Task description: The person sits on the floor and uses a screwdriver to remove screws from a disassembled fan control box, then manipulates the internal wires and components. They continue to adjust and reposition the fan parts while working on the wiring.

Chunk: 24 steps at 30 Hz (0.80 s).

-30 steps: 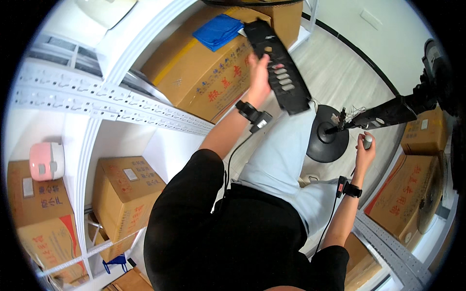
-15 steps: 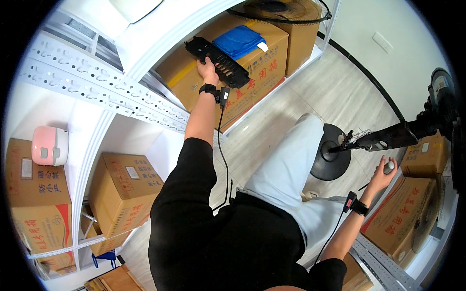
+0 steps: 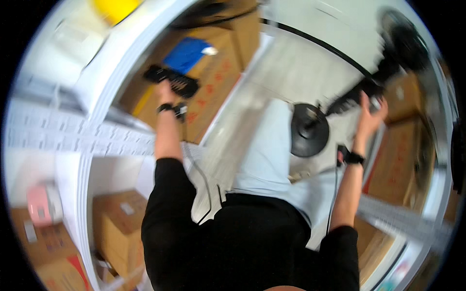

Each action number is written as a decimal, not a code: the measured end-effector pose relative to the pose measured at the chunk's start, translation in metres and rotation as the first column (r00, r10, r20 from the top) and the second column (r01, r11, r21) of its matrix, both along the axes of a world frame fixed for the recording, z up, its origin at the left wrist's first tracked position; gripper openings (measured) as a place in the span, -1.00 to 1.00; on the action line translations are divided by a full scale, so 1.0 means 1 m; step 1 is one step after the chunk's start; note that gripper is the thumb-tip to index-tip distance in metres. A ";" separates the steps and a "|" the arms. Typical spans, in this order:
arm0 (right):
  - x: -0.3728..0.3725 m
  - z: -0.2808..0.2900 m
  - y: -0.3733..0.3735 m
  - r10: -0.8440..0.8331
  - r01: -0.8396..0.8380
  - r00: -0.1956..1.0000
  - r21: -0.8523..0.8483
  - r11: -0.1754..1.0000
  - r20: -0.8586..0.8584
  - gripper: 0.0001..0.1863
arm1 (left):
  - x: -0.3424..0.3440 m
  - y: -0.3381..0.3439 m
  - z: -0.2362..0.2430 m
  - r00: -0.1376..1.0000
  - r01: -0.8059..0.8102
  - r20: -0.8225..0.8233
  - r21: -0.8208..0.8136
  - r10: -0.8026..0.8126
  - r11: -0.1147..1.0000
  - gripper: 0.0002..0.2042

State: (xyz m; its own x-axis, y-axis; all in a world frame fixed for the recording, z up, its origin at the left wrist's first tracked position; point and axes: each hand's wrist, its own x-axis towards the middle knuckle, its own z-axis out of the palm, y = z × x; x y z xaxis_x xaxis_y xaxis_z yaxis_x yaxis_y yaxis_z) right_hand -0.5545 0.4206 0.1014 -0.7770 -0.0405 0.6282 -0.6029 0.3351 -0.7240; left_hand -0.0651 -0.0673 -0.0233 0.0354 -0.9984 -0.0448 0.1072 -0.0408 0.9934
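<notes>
Panel [image 3: 184,86]: now over box [image 3: 217,72] beside cloth [image 3: 188,54], seemingly laid aside
Left hand [image 3: 164,93]: at panel; grip blurred, can't tell
Right hand [image 3: 370,120]: fingers parted around handle [image 3: 375,102], grip unclear

Floor [image 3: 252,94] gap, carton [image 3: 216,87] and panel [image 3: 187,87] left, round base [image 3: 309,138] right

Left arm [image 3: 168,138], right arm [image 3: 349,189] outstretched

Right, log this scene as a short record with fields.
Left hand: touching long black panel, grip blurred
Panel: over cardboard carton, beside blue cloth
Right hand: holding small grey object, kind unclear
Floor: round black pedestal base
Lower left: pink-and-white appliance on another carton
Image: motion-blurred
</notes>
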 end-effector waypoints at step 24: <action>0.012 -0.017 -0.047 -0.139 0.155 0.984 -0.144 0.977 0.112 -0.04 | -0.506 0.292 0.205 -0.215 0.948 0.278 -0.171 -0.936 -0.268 -0.33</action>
